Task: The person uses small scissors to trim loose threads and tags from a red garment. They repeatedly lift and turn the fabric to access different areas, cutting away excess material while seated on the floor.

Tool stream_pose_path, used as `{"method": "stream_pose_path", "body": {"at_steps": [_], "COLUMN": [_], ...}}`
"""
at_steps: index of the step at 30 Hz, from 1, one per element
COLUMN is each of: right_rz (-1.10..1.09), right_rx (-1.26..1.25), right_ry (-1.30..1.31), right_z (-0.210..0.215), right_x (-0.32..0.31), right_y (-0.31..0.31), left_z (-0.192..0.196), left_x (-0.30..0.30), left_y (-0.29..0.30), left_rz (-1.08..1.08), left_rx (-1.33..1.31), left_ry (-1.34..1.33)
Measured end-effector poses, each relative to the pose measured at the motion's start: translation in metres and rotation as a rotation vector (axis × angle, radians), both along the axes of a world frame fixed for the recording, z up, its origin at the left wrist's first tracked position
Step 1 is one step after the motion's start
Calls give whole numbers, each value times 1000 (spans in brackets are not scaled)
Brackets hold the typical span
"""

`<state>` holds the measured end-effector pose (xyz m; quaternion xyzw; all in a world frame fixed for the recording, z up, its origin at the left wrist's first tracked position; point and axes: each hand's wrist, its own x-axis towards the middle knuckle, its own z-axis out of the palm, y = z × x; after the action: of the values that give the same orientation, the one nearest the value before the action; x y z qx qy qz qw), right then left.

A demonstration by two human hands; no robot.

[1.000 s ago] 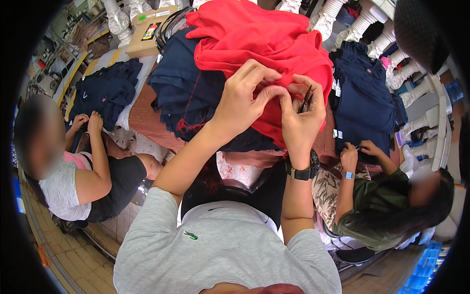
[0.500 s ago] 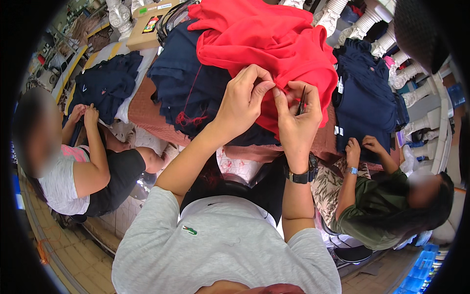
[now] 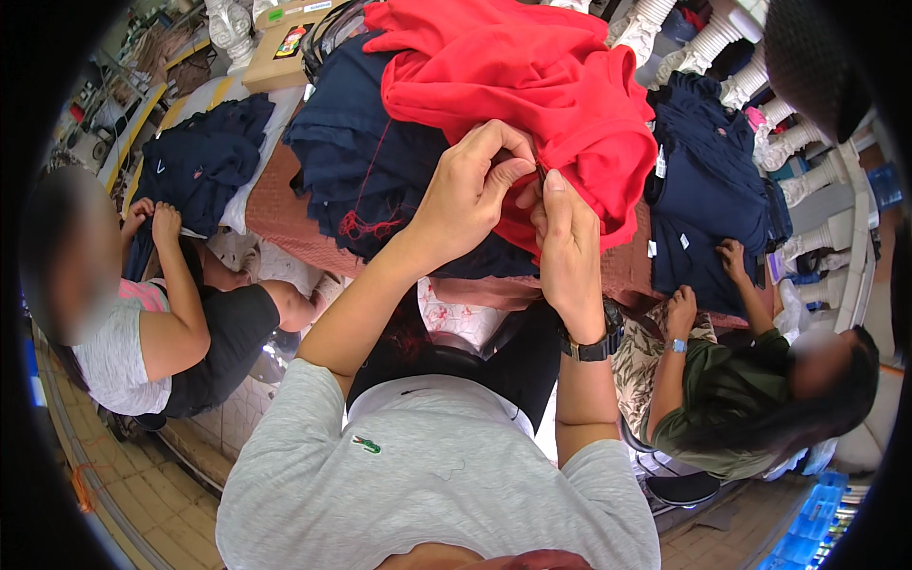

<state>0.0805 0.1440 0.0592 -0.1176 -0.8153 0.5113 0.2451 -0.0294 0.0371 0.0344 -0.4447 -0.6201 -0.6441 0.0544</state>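
A bright red garment (image 3: 513, 71) lies bunched on top of a pile of navy garments (image 3: 351, 152) in front of me. My left hand (image 3: 475, 185) pinches the near edge of the red cloth between thumb and fingers. Close beside it, my right hand (image 3: 567, 228) is closed around small dark thread snips (image 3: 541, 175), their tips up against the red cloth by my left fingertips. Most of the snips is hidden in my fingers. A tangle of red thread (image 3: 366, 226) hangs over the navy pile to the left of my left wrist.
A brown cloth (image 3: 285, 204) covers the table. At left, a person (image 3: 142, 313) handles a navy garment (image 3: 204, 161); at right, another person (image 3: 741, 394) touches a navy stack (image 3: 708, 180). A cardboard box (image 3: 280, 52) and white balusters (image 3: 693, 57) stand behind.
My right hand has turned and closed, bringing the snips from between its fingers up to the red cloth. My left hand keeps its pinch. The right-hand person's hands have moved apart.
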Motion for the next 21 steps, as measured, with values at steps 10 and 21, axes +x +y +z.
{"method": "stream_pose_path", "body": {"at_steps": [10, 21], "right_rz": [44, 171], "right_rx": [-256, -524], "right_ry": [2, -31], "right_z": [-10, -3], "right_x": [-8, -3], "right_y": [9, 16], "left_z": [0, 1], "left_x": [2, 5], "left_y": [2, -2], "left_rz": [66, 71], "left_rx": [31, 76], "left_ry": [127, 173]}}
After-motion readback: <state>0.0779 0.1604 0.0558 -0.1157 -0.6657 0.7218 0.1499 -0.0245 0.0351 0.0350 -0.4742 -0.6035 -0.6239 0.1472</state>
